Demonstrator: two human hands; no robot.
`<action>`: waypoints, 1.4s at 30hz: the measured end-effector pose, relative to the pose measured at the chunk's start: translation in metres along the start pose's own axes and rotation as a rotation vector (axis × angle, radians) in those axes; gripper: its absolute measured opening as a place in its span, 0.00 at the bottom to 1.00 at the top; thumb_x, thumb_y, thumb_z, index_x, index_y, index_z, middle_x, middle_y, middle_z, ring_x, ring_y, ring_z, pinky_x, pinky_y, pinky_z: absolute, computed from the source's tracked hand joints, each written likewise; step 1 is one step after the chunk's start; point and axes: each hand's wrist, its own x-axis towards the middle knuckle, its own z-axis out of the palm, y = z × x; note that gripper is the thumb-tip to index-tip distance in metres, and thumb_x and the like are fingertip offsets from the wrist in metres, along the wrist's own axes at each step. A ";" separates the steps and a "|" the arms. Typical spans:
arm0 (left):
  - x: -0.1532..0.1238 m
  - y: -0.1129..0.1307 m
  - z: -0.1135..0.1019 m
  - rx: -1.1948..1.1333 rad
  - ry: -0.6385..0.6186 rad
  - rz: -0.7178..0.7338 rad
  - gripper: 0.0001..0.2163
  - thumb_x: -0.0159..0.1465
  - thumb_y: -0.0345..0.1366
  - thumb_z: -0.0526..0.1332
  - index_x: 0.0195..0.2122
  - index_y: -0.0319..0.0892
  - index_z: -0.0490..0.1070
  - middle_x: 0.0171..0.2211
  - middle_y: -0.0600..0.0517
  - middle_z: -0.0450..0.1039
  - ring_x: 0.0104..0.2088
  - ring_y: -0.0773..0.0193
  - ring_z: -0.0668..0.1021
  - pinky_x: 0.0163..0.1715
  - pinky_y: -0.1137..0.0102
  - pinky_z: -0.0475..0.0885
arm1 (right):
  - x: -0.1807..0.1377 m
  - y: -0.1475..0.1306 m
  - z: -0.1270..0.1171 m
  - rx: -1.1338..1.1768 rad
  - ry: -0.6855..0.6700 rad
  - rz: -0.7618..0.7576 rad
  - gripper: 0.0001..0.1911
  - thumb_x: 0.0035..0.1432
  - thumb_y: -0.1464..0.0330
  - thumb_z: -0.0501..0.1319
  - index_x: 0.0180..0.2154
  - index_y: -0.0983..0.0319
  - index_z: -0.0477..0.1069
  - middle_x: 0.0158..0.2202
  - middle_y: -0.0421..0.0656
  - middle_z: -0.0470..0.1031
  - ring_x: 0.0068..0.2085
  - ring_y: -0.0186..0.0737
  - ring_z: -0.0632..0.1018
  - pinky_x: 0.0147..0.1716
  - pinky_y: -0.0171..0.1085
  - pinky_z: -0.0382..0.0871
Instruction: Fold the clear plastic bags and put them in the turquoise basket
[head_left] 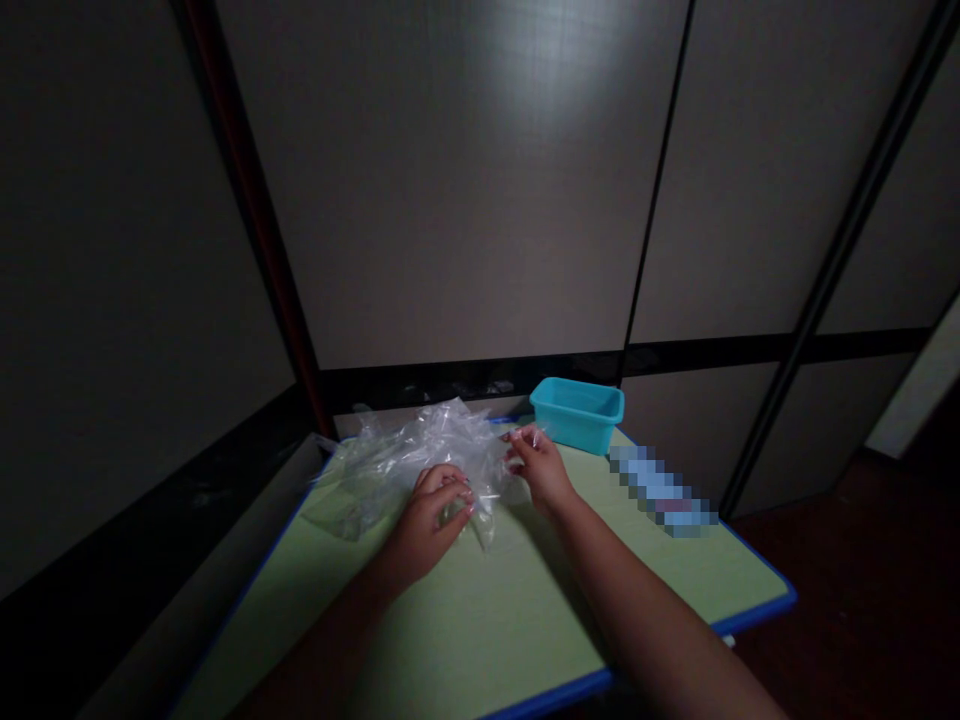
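Observation:
A heap of clear plastic bags (pixel 390 455) lies at the far left of a light green table (pixel 487 620) with a blue edge. My left hand (pixel 431 520) rests on the near side of the heap, its fingers curled into a clear bag (pixel 480 510). My right hand (pixel 538 465) pinches the same bag's edge at the heap's right side. Both forearms reach in from the bottom of the view.
A turquoise plastic bin (pixel 577 412) stands at the table's far edge, just right of my right hand. A blurred-out patch (pixel 664 492) lies on the table's right part. Grey wall panels rise behind; the room is dim.

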 end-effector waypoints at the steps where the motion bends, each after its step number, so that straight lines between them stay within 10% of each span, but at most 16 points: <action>1: 0.000 0.000 0.000 -0.021 -0.020 -0.005 0.04 0.59 0.30 0.57 0.30 0.42 0.70 0.39 0.49 0.65 0.43 0.59 0.69 0.44 0.66 0.65 | 0.002 -0.001 -0.002 0.013 0.027 -0.011 0.19 0.42 0.54 0.65 0.28 0.60 0.62 0.31 0.38 0.72 0.27 0.32 0.72 0.21 0.29 0.63; 12: -0.003 0.011 -0.004 -0.085 -0.223 0.068 0.07 0.60 0.34 0.57 0.26 0.42 0.71 0.33 0.50 0.67 0.38 0.61 0.70 0.40 0.68 0.64 | -0.004 -0.010 0.004 0.285 -0.052 0.103 0.12 0.54 0.57 0.59 0.33 0.57 0.60 0.49 0.42 0.69 0.43 0.44 0.77 0.31 0.41 0.72; 21: 0.009 -0.023 -0.010 -0.355 0.423 -0.518 0.17 0.55 0.52 0.58 0.32 0.42 0.69 0.33 0.51 0.71 0.38 0.57 0.73 0.39 0.67 0.67 | -0.023 -0.027 0.004 0.370 -0.600 0.239 0.26 0.59 0.58 0.56 0.57 0.51 0.53 0.55 0.47 0.66 0.46 0.48 0.75 0.39 0.51 0.71; 27: 0.008 -0.018 -0.017 -1.143 -0.147 -0.987 0.34 0.58 0.63 0.45 0.34 0.34 0.73 0.30 0.41 0.76 0.29 0.55 0.78 0.33 0.65 0.71 | -0.017 -0.013 -0.001 0.094 -0.467 0.271 0.26 0.60 0.57 0.54 0.59 0.47 0.53 0.57 0.46 0.64 0.40 0.40 0.78 0.33 0.41 0.71; 33: 0.011 -0.017 -0.021 -1.334 -0.012 -0.933 0.14 0.64 0.41 0.53 0.37 0.38 0.74 0.33 0.46 0.77 0.33 0.57 0.79 0.38 0.66 0.72 | -0.016 -0.007 0.000 -0.051 -0.541 0.309 0.23 0.54 0.62 0.62 0.53 0.53 0.65 0.53 0.45 0.69 0.39 0.39 0.77 0.34 0.38 0.69; 42: 0.000 -0.034 -0.022 -1.184 -0.104 -0.875 0.10 0.62 0.35 0.58 0.40 0.35 0.74 0.26 0.49 0.74 0.23 0.67 0.75 0.19 0.77 0.67 | -0.020 -0.010 -0.002 -0.058 -0.797 0.249 0.28 0.48 0.58 0.67 0.51 0.58 0.68 0.48 0.46 0.73 0.50 0.44 0.73 0.53 0.47 0.58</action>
